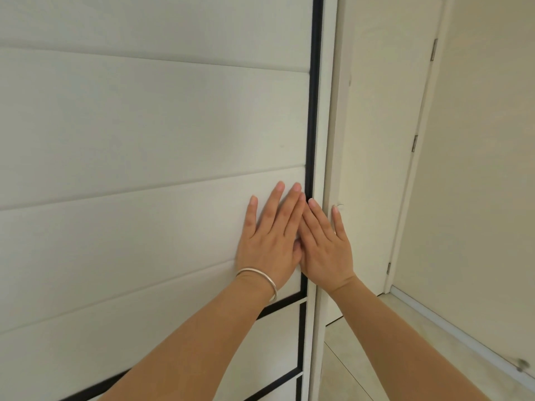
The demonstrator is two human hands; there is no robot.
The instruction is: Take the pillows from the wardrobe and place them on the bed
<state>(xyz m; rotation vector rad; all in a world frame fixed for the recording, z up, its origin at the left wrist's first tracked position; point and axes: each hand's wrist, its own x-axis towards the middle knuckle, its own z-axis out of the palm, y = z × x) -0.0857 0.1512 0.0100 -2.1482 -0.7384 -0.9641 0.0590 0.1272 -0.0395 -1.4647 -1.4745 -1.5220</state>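
A white wardrobe door (144,125) with horizontal panels and a black edge strip fills the left of the view and is closed. My left hand (269,238), with a silver bangle on the wrist, lies flat on the door near its right edge, fingers spread. My right hand (324,247) rests flat beside it, partly over the left fingers, across the black strip and the white wardrobe frame (324,140). Neither hand holds anything. No pillows and no bed are in view.
To the right stands a closed cream room door (385,140) with hinges on its right side. A beige wall (486,169) runs along the far right above a pale tiled floor (376,357). A small door stopper (522,363) sits at the skirting.
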